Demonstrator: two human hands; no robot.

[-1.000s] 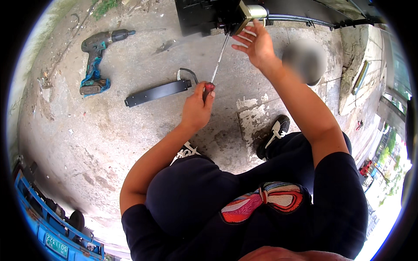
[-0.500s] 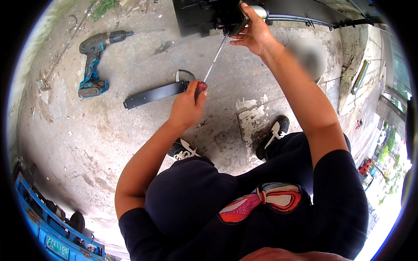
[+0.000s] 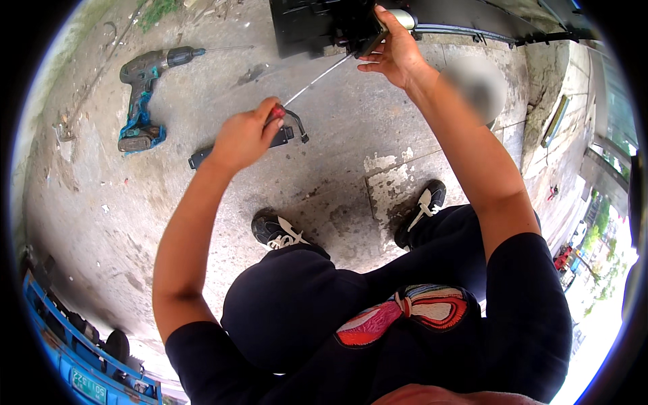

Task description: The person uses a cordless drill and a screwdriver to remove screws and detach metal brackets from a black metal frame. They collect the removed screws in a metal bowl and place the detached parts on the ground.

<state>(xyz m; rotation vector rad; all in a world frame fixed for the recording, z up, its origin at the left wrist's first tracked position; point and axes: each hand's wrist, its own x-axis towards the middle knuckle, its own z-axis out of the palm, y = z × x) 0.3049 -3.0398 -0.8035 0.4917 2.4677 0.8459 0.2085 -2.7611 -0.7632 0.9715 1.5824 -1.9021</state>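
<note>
My left hand [image 3: 239, 138] is closed around the red handle of a long screwdriver [image 3: 316, 82]. The shaft slants up to the right, its tip at the underside of a black machine assembly [image 3: 307, 30] at the far edge. There my right hand [image 3: 399, 57] grips a motor-like part [image 3: 405, 19] with a silver cylinder and a dark block, thumb on top and fingers below. What the tip meets is too small to make out. Partly behind my left hand, a flat black bar-shaped part [image 3: 281, 137] with a short dark cable lies on the ground.
A cordless drill [image 3: 143, 91] with a long thin bit lies on the concrete at far left. To the right are a blurred round object [image 3: 478, 91] and a concrete block [image 3: 548, 101]. A blue vehicle [image 3: 74, 351] stands at lower left. My shoes [image 3: 277, 229] are below the work.
My left hand has swung left and slightly up with the screwdriver, so the shaft now leans more. The tip and my right hand stay nearly in place.
</note>
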